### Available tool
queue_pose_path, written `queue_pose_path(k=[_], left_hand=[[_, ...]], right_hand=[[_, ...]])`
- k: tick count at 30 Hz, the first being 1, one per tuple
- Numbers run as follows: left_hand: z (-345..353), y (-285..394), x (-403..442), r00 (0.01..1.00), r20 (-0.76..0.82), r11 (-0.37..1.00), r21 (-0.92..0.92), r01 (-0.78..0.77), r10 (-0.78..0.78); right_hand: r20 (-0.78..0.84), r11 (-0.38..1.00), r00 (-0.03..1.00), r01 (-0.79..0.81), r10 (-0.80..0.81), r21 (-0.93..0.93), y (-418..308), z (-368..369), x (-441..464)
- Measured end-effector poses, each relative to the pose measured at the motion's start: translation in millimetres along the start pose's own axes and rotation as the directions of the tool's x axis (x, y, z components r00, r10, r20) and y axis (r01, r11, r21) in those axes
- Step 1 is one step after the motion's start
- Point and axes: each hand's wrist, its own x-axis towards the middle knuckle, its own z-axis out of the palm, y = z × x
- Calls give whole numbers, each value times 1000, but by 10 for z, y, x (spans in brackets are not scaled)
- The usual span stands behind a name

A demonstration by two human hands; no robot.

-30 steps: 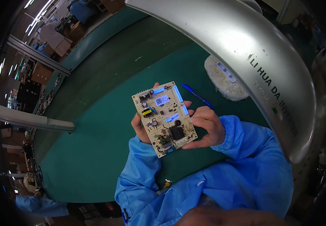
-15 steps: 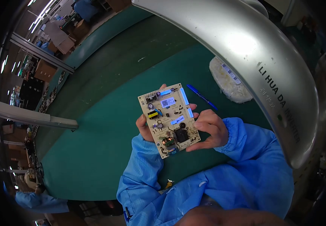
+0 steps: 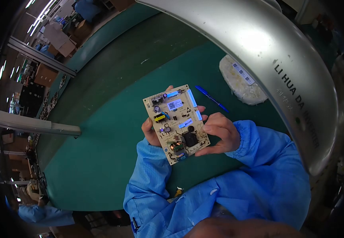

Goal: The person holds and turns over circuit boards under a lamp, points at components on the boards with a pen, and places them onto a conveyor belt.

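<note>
A cream circuit board [image 3: 176, 123] with blue-white connectors, a QR label and black and yellow parts is held face up above the green table. My left hand [image 3: 151, 133] grips its left edge, with fingers running behind it. My right hand [image 3: 220, 133] holds the lower right edge, thumb near the bottom corner and fingertips at the side. Just right of the board lies a blue pen [image 3: 212, 99]. Beyond the pen is a round white bundle in clear wrap [image 3: 241, 81] with a printed label.
A large silver lamp arm [image 3: 255, 43] arches over the right side. On the left, a grey bar [image 3: 33, 121] reaches over the green table [image 3: 88, 166]. A person in a blue sleeve [image 3: 47, 215] is at the lower left; other people and boxes stand in the background.
The board and both hands shift slightly within the view along with the surroundings. My grip on the board looks the same as before.
</note>
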Motion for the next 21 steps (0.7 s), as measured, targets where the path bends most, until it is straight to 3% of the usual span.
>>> queue_pose_path(k=[14, 19, 20, 21], left_hand=[[-50, -38, 17, 1000, -14, 1000, 14, -14, 15], [-84, -68, -1, 992, -122, 999, 37, -39, 43], [-143, -37, -4, 994, -99, 990, 137, -39, 53], [-152, 20, -14, 987, -156, 930, 367, 12, 49]], right_hand=[[53, 999, 998, -27, 29, -39, 49, -64, 25], [91, 995, 995, -36, 45, -95, 75, -126, 118], [88, 994, 995, -33, 41, -100, 67, -151, 129], [90, 988, 986, -134, 140, -71, 57, -199, 133]])
